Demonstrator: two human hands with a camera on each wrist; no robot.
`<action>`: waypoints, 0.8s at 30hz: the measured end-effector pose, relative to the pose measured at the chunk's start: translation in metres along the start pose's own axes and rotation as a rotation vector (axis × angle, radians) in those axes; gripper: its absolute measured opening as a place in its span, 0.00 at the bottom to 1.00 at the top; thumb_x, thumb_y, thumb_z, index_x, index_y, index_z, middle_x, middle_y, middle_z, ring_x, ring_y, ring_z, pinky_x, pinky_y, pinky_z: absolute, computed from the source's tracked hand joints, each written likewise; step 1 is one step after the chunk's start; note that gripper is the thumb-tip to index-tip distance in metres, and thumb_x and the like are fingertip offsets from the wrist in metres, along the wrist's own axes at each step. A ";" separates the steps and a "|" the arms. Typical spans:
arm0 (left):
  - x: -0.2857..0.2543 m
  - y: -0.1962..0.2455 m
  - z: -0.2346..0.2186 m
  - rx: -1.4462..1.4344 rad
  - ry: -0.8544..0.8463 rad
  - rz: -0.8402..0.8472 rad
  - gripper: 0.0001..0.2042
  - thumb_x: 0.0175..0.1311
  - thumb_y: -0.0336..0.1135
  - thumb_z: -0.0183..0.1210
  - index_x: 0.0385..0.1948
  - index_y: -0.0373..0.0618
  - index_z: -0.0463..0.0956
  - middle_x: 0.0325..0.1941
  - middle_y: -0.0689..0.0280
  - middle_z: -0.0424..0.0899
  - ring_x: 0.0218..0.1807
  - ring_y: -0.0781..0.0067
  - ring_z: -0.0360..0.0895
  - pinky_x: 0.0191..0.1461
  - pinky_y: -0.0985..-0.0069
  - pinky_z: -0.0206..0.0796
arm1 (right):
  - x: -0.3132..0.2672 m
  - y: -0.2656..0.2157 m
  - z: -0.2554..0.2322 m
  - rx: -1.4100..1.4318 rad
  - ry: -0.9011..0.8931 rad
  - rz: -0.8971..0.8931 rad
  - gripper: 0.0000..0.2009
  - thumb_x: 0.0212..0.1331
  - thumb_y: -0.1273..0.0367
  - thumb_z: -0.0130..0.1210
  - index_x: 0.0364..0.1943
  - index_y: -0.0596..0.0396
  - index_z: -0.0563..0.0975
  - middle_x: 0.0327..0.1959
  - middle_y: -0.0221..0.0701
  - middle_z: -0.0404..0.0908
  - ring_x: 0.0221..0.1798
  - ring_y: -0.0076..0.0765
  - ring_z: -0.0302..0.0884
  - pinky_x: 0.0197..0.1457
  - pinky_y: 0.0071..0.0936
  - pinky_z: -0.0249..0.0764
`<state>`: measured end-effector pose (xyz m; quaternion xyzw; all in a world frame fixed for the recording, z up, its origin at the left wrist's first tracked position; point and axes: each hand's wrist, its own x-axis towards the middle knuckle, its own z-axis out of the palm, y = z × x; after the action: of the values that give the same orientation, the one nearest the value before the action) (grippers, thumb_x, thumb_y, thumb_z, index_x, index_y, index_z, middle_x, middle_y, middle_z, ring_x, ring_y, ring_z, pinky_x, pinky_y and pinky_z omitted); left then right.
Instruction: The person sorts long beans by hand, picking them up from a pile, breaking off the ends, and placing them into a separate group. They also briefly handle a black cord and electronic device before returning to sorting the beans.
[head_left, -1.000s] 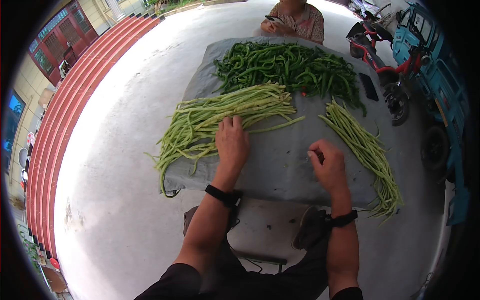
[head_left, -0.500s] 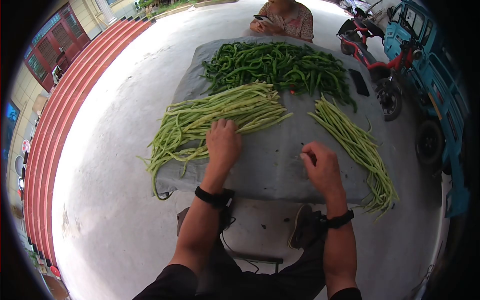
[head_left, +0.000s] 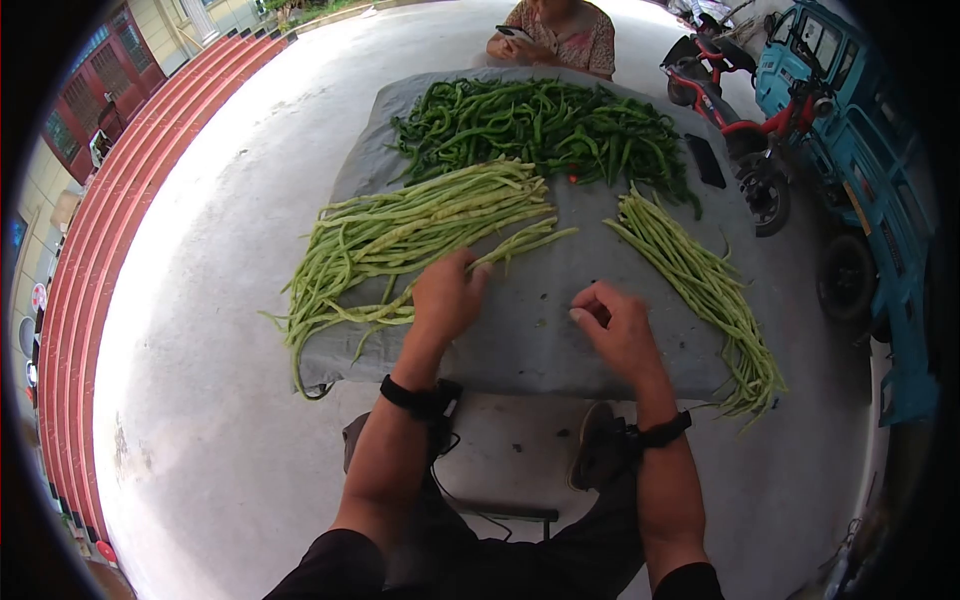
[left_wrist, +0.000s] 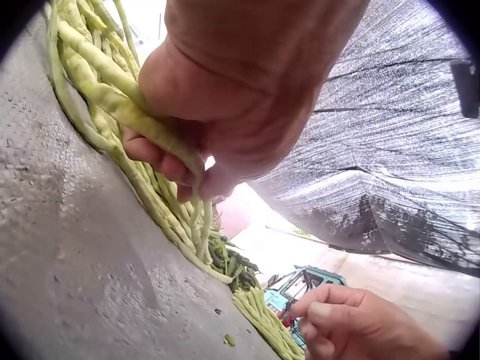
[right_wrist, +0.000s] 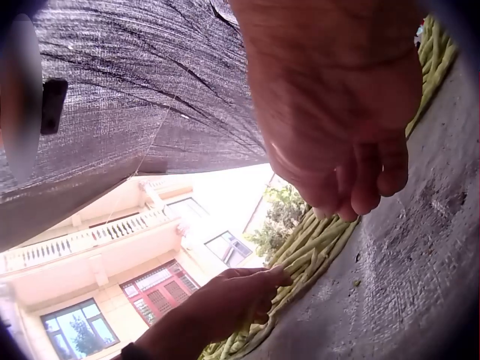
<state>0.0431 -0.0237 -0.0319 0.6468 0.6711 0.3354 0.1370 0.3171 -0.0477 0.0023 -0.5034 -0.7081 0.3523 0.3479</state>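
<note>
A wide pile of long beans lies on the left of the grey cloth-covered table. At its near edge my left hand pinches a long bean between thumb and curled fingers; in the left wrist view the bean runs past the thumb, and other beans lie close behind. My right hand hovers over the cloth, between the pile and a narrower bundle of long beans on the right. Its fingers curl loosely, with nothing seen between them in the right wrist view.
A heap of green peppers covers the far side of the table. A dark phone lies at the right edge. Across the table sits a person with a phone. A red scooter and blue vehicle stand to the right.
My left hand has drawn slightly back toward me, and a few bean ends now angle away from the pile by its fingers. The right hand's thumb and fingers have shifted a little. The head view has shifted.
</note>
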 end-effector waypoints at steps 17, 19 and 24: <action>-0.023 0.027 -0.010 -0.230 -0.153 0.071 0.09 0.71 0.37 0.64 0.42 0.42 0.77 0.33 0.53 0.85 0.36 0.47 0.83 0.41 0.55 0.72 | 0.012 0.015 0.032 0.592 0.032 0.287 0.11 0.72 0.67 0.63 0.50 0.60 0.80 0.38 0.29 0.85 0.29 0.20 0.80 0.31 0.22 0.75; -0.027 0.034 -0.009 -0.251 -0.161 0.102 0.09 0.70 0.35 0.65 0.42 0.41 0.77 0.31 0.55 0.84 0.34 0.53 0.82 0.39 0.61 0.71 | 0.013 0.011 0.031 0.717 0.020 0.335 0.14 0.74 0.64 0.62 0.53 0.61 0.79 0.42 0.31 0.85 0.30 0.20 0.80 0.31 0.21 0.75; -0.041 0.047 0.007 -0.259 -0.233 0.250 0.09 0.65 0.33 0.67 0.42 0.43 0.77 0.35 0.54 0.86 0.37 0.46 0.84 0.40 0.58 0.73 | 0.012 0.017 0.032 0.959 -0.026 0.420 0.19 0.76 0.59 0.59 0.59 0.60 0.76 0.51 0.37 0.85 0.30 0.21 0.79 0.31 0.22 0.75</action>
<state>0.0893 -0.0643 -0.0176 0.7366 0.5163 0.3561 0.2531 0.2949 -0.0365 -0.0265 -0.4142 -0.3551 0.7054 0.4525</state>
